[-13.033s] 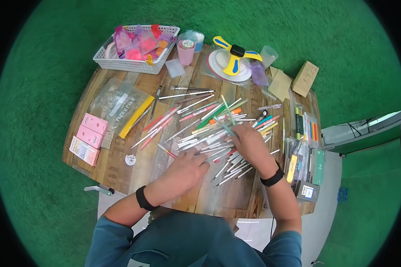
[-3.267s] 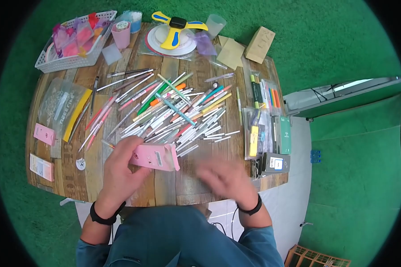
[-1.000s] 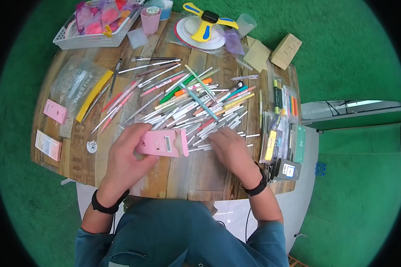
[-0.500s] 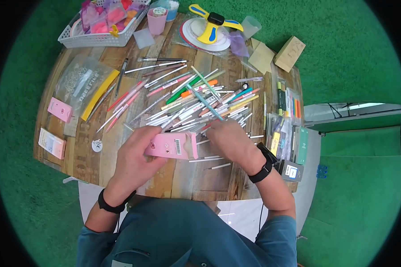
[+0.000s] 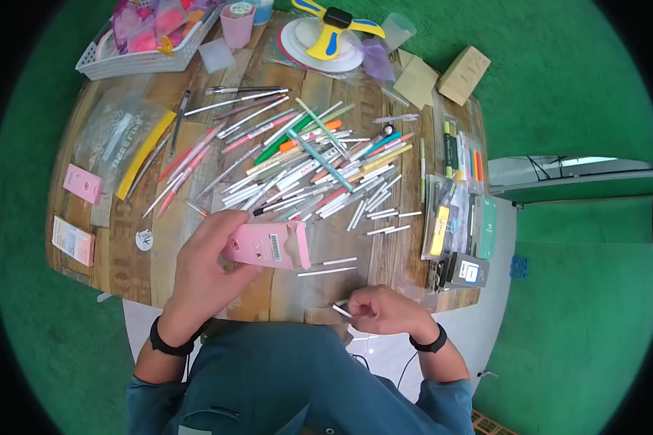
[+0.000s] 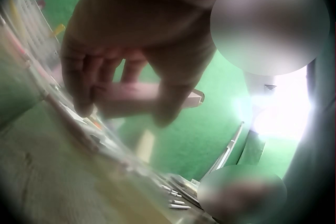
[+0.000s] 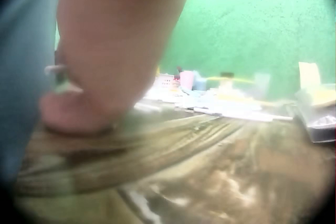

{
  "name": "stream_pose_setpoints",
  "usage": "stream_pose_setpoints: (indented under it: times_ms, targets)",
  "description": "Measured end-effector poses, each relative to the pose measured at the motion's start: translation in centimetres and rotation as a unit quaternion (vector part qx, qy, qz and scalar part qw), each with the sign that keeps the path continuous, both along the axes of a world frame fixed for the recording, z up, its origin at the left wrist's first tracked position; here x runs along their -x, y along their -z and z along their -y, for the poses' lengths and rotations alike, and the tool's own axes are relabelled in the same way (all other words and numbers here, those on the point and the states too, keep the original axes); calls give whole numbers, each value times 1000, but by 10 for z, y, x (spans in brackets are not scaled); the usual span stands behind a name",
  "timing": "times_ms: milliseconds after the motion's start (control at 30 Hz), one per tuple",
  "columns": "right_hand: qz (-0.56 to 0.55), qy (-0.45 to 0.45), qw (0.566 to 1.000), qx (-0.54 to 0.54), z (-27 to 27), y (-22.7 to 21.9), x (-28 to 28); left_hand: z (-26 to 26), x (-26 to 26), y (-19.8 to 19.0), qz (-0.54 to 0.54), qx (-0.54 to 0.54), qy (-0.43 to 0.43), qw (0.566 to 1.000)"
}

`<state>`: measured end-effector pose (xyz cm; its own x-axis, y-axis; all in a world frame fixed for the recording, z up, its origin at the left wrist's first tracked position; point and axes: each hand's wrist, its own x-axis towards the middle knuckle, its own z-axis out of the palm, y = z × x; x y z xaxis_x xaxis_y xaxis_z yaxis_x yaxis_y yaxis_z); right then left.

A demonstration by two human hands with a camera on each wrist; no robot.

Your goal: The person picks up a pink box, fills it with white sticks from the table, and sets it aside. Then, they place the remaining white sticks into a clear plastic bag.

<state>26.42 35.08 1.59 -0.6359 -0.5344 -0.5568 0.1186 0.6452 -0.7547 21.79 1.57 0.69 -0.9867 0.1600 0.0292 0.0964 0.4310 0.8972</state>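
Note:
In the head view my left hand [image 5: 214, 264] grips a small pink cardboard box [image 5: 257, 245], thumb below and fingers above. Its end flap stands open toward the right. The left wrist view shows the same box [image 6: 128, 98] between fingers and thumb. Near the table's front edge my right hand [image 5: 388, 309] pinches a short, thin white stick [image 5: 342, 310], its end poking out to the left. Two loose white sticks [image 5: 328, 272] lie on the wood between the hands. Beyond them spreads a heap of pens and white sticks [image 5: 319, 174].
A second pink box [image 5: 83, 184] and a pale box [image 5: 73, 241] lie at the left, beside a zip bag [image 5: 120, 138]. A white basket [image 5: 134, 64] stands back left. Packs of markers [image 5: 475, 163] and a dark box [image 5: 466, 271] line the right edge.
Over the earlier frames my left hand took up one pink box from the left. In the last half second my right hand came from the heap to the front edge with a white stick.

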Motion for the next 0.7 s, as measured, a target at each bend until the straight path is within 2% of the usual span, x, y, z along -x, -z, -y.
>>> stream_pose_setpoints:
  times_ms: [100, 133, 200, 233, 300, 333, 400, 433, 467, 533, 600, 667, 700]
  targets:
    - [-76, 26, 996, 27, 14, 7, 9, -5, -2, -3, 2, 4, 11, 1000]
    - [-81, 31, 996, 27, 18, 8, 19, -7, -1, -5, -1, 7, 11, 1000]
    - [-83, 97, 991, 26, 23, 8, 40, -7, -2, -2, -8, 7, 13, 1000]
    - [-88, 96, 991, 26, 20, 14, 50, -6, -2, 0, -10, 8, 9, 1000]
    - [-243, 88, 963, 77, 12, 34, 65, -5, -2, -1, -12, 8, 14, 1000]
    - [-244, 85, 963, 78, 13, 32, 71, -4, -3, -1, -11, 8, 21, 1000]
    - [-253, 143, 955, 64, 13, 22, 78, -6, -4, -2, -11, 1, 23, 1000]
    - [-210, 134, 968, -1, 9, 12, 81, -7, -5, -3, -9, -7, 27, 1000]
    - [-211, 130, 969, 1, 6, 8, 81, -8, -4, -3, -10, -5, 23, 1000]
    - [-109, 219, 967, 75, 3, 5, 74, -10, -3, 1, -40, 23, 46, 998]
    - [-128, 215, 965, 76, 0, -6, 60, -12, -2, 3, -66, 48, 30, 996]
    - [-110, 277, 946, 124, 2, -24, 44, -14, -3, 3, -87, 75, 20, 993]
    - [-153, 274, 941, 125, 2, -30, 35, -14, -2, 4, -85, 79, 18, 993]
